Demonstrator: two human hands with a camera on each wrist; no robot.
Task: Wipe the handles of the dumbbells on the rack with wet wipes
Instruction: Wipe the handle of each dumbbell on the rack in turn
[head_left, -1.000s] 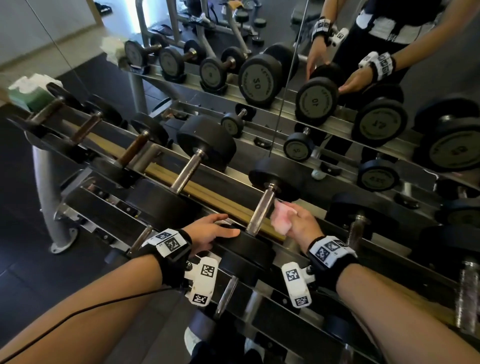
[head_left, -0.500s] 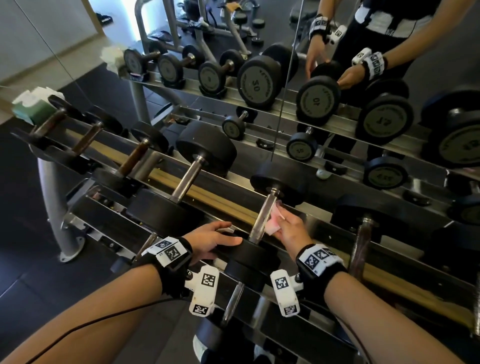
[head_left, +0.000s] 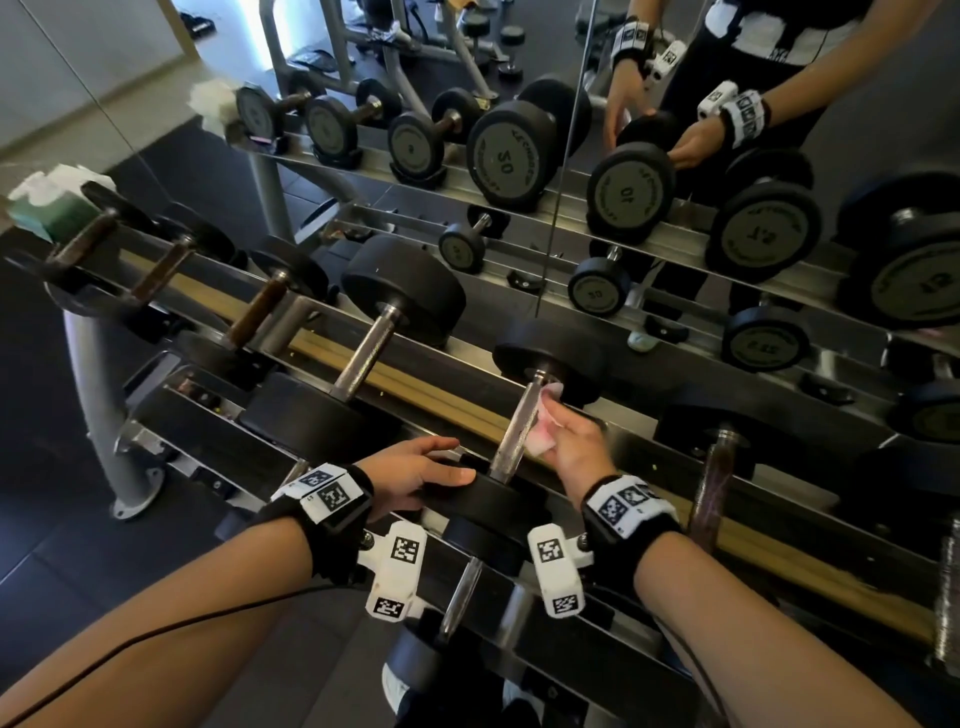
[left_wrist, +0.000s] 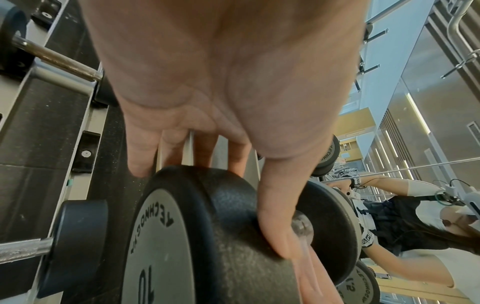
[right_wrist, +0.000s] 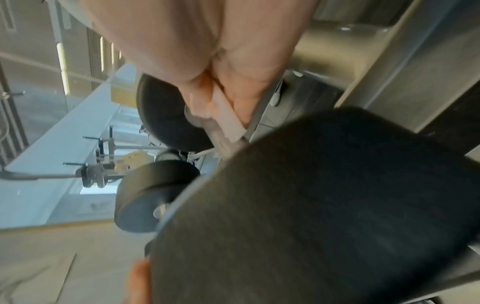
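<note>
two hands: both are kept on one dumbbell (head_left: 524, 415) of the rack's (head_left: 779, 525) upper row, at about 6 o'clock in the head view.
left hand (head_left: 415, 470): laid over the near head (left_wrist: 207, 226) with fingers straight and spread, thumb along its rim; nothing is gripped, and the head is judged to be steadied so the bar is not rolled by the wiping.
right hand (head_left: 574, 441): fingers are curled around a wet wipe (head_left: 545, 421), which is pressed against the handle's (head_left: 514, 431) 3 o'clock side, near the far head.
wet wipe: pale pink, soft, folded into a thick pad, so that several layers are put against the metal.
handle: a straight steel bar, knurled and dull grey, apparently rough enough to catch fabric.
heads: black, round, matt and pebbled; a grey end plate marked 10 is seen from the left wrist.
rack: sloped metal rails by which the heads are cradled and the handles left exposed.
wipe packet (head_left: 52, 205): green, left at 10 o'clock on the rack's end, well apart.
</note>
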